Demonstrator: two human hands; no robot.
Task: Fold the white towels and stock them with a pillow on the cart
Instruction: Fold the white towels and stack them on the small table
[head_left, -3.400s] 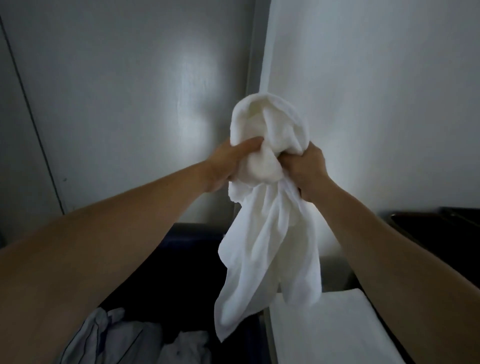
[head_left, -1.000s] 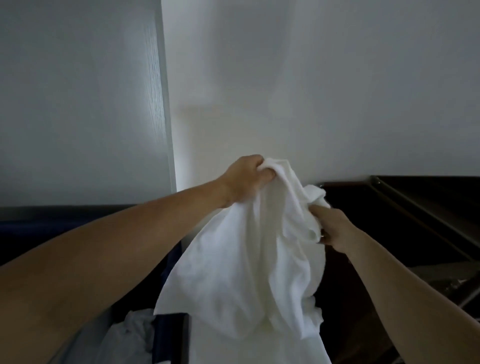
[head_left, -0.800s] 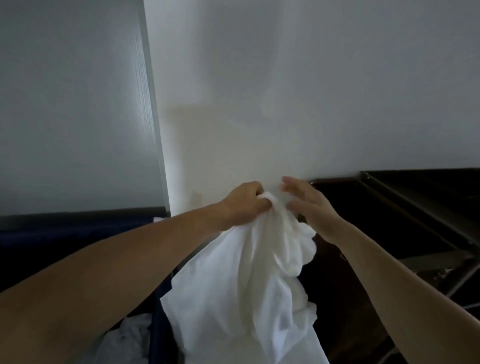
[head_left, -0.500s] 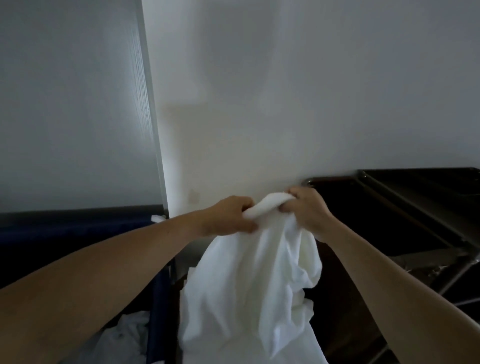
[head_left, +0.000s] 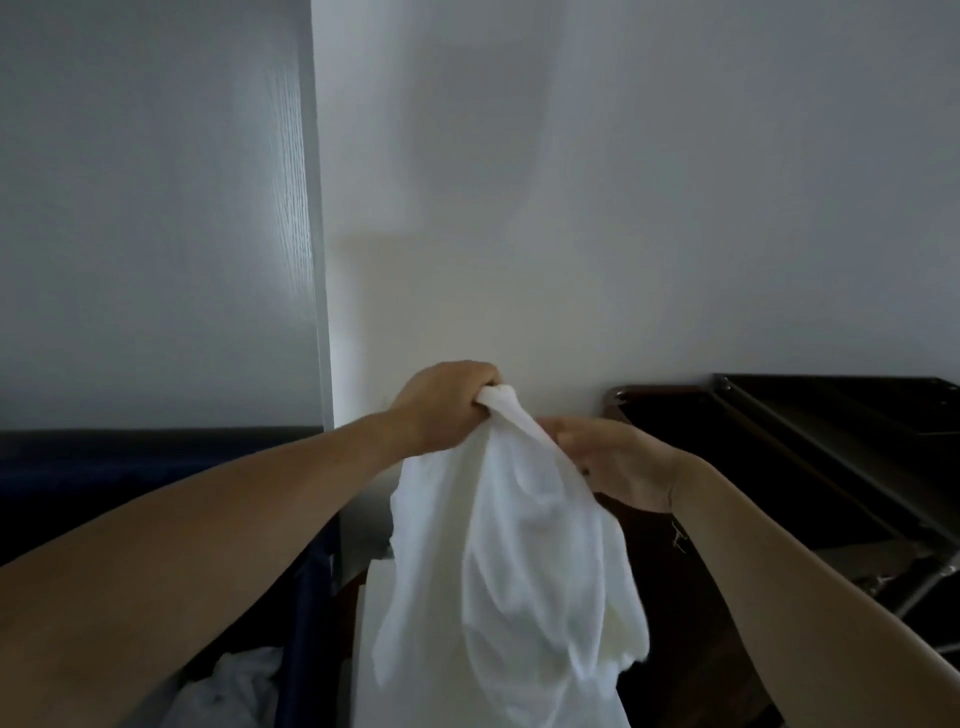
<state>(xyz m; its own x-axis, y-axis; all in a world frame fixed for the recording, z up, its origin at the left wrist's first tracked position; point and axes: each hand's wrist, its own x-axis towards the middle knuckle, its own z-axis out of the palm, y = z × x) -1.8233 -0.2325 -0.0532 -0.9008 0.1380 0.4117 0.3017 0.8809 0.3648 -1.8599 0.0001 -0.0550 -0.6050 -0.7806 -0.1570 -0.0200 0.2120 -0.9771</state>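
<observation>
White wall (head_left: 571, 208) stood close ahead. Both arms reached forward. The left hand (head_left: 447, 405) clenched the bunched top of the towel (head_left: 509, 571). The right hand (head_left: 613, 462) lay just beside it with its fingers against the towel's upper edge; whether it gripped could not be told. The towel hung free below the hands, between a blue bin (head_left: 306, 597) on the left and a dark cart (head_left: 779, 415) on the right.

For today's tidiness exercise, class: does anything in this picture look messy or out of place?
The white towel hangs bunched and wrinkled from the left hand, not yet folded. Crumpled white linen lies in the blue bin, lower left.
</observation>
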